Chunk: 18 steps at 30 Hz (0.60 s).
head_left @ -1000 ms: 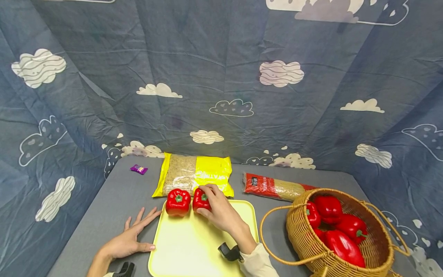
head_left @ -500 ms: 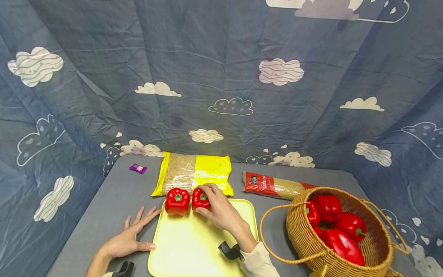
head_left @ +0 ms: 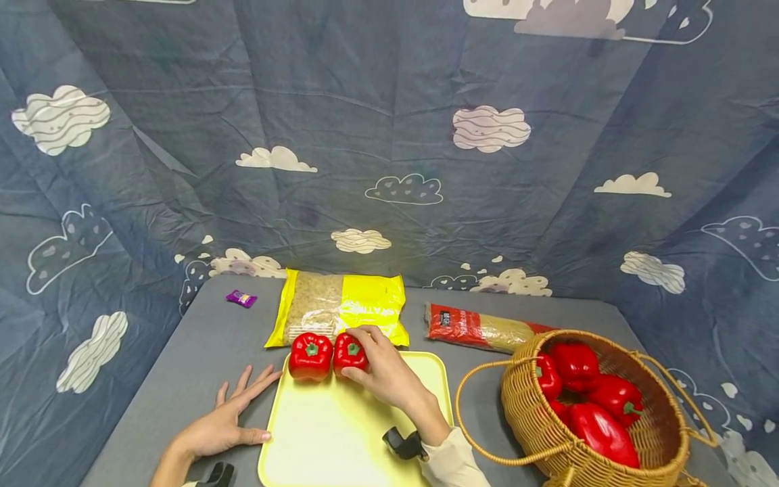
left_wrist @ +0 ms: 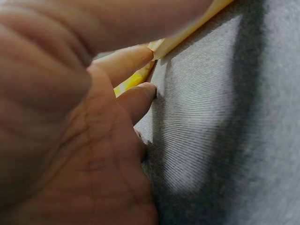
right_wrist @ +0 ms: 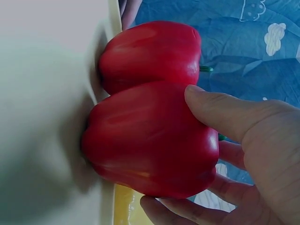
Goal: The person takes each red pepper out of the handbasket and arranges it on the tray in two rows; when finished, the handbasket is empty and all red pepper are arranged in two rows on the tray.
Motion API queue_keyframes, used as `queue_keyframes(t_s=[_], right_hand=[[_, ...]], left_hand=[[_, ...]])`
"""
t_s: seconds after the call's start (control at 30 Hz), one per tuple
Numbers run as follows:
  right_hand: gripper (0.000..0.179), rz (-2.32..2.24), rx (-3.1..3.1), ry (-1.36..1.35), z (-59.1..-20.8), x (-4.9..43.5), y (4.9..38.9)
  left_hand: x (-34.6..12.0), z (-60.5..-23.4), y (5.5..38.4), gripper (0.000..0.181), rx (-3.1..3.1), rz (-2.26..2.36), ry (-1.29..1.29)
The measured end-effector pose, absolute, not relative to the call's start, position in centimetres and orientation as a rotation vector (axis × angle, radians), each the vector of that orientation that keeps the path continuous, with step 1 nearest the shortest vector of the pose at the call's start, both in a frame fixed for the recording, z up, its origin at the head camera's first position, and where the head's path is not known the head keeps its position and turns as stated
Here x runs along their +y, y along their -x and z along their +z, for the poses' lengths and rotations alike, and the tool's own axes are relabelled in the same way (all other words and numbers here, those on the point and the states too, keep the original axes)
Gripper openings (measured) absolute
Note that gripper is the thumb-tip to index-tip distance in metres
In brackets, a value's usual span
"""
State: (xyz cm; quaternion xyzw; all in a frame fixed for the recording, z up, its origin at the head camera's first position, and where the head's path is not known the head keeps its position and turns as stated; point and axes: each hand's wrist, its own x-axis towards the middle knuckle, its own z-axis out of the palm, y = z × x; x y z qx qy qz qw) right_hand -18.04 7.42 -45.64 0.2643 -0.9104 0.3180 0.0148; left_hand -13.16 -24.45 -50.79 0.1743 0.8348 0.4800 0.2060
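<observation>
See peppers (head_left: 602,433) in basket (head_left: 528,406) from head view only | gripping right pepper (head_left: 348,358) with curled fingers of right hand (head_left: 387,374), beside left pepper (head_left: 310,358) on far end of tray (head_left: 343,436) | resting spread fingers of left hand (head_left: 220,425) at tray's edge

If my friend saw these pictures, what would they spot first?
Probably the shiny red peppers: two stand side by side at the far end of the yellow tray, the right hand holding one, and more lie in the wicker basket on the right. Next might be the yellow bag behind the tray, in front of the cloud-patterned cloth.
</observation>
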Motion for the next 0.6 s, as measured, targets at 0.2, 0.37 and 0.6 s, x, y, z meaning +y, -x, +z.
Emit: queue_keyframes(t_s=[0.2,0.37,0.6], right_hand=[[0.063,0.988,-2.837,-0.822,-45.69,7.40,18.13],[0.064,0.975,-2.829,-0.817,-45.62,7.57,18.21],[0.065,0.952,-2.835,-0.818,-45.46,7.47,18.08]], left_hand=[[-24.32,-50.61,13.15,0.098,2.328,1.335,-0.480],[-24.19,-50.54,13.29,0.098,2.326,1.326,-0.471],[-24.35,-50.65,13.21,0.098,2.326,1.335,-0.476]])
